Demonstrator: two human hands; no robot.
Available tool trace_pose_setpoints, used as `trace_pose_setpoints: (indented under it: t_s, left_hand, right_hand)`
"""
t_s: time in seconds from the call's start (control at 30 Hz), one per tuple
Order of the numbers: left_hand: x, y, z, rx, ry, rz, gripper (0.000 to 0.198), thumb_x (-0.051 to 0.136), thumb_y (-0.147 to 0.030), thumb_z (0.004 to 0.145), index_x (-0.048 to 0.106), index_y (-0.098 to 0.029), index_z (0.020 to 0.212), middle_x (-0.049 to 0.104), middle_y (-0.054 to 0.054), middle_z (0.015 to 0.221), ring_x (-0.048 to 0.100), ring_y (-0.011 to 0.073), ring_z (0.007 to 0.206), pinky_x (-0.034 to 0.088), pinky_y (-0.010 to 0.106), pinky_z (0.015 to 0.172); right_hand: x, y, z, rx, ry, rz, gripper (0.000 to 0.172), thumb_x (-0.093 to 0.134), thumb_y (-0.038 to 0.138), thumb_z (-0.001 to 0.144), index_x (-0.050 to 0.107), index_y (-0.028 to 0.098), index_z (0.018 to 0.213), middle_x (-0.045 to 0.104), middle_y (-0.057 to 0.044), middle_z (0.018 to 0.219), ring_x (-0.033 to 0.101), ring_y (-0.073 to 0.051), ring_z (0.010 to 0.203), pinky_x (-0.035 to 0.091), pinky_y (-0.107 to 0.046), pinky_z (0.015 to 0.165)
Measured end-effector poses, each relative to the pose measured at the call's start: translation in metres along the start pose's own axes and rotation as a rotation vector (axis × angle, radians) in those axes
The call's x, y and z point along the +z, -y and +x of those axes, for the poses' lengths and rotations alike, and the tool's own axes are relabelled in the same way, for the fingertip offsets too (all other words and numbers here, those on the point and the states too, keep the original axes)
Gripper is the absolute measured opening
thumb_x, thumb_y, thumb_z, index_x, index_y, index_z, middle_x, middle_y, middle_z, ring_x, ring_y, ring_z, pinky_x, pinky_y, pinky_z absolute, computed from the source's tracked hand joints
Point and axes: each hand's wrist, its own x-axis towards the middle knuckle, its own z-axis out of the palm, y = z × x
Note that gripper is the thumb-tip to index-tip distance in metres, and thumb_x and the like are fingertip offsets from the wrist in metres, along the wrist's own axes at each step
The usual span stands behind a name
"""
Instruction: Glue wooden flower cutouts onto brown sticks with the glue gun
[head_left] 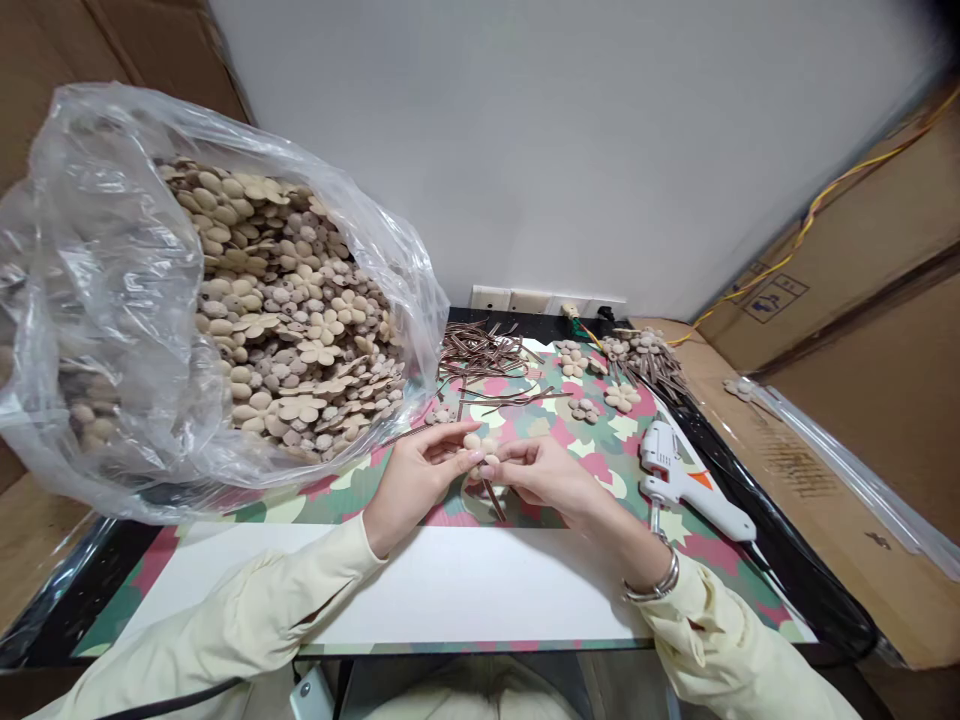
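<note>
Between my two hands is a beige fabric flower with a brown strip hanging below it toward me. My left hand pinches the flower from the left with thumb and fingers. From the right, my right hand grips its lower edge, close to where the strip meets it. Just beyond my left hand lies another flower, partly hidden. A few loose brown strips rest on the camouflage-patterned mat behind the hands.
A large clear plastic bag full of fabric flowers stands at left. A white glue gun lies at right. Behind are a pile of brown strips, a stack of stemmed flowers and a socket strip. Cardboard boxes flank the table.
</note>
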Motion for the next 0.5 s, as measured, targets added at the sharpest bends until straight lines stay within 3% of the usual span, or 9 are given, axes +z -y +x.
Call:
trace_pose_setpoints:
  t_s: [0.3, 0.5]
  left_hand:
    - [-0.0039, 0.0001, 0.005, -0.061, 0.124, -0.007, 0.038, 0.064, -0.028, 0.075, 0.063, -0.013, 0.109, 0.068, 0.006, 0.106, 0.062, 0.0199, 0.093, 0.05, 0.026, 0.08]
    - [-0.0061, 0.0012, 0.0056, -0.084, 0.093, 0.0, 0.036, 0.065, -0.027, 0.073, 0.064, -0.012, 0.106, 0.07, 0.007, 0.101, 0.064, 0.0186, 0.085, 0.051, 0.025, 0.075]
  right_hand:
    - [0.0002, -0.0023, 0.0013, -0.006, -0.051, -0.01, 0.022, 0.063, 0.035, 0.07, 0.065, 0.013, 0.067, 0.054, 0.001, 0.054, 0.029, -0.003, 0.038, 0.018, -0.019, 0.036]
    - [-0.0061, -0.008, 0.0038, 0.014, -0.036, 0.059, 0.029, 0.065, 0.042, 0.069, 0.067, 0.013, 0.075, 0.051, 0.002, 0.055, 0.023, -0.002, 0.036, 0.014, -0.019, 0.034]
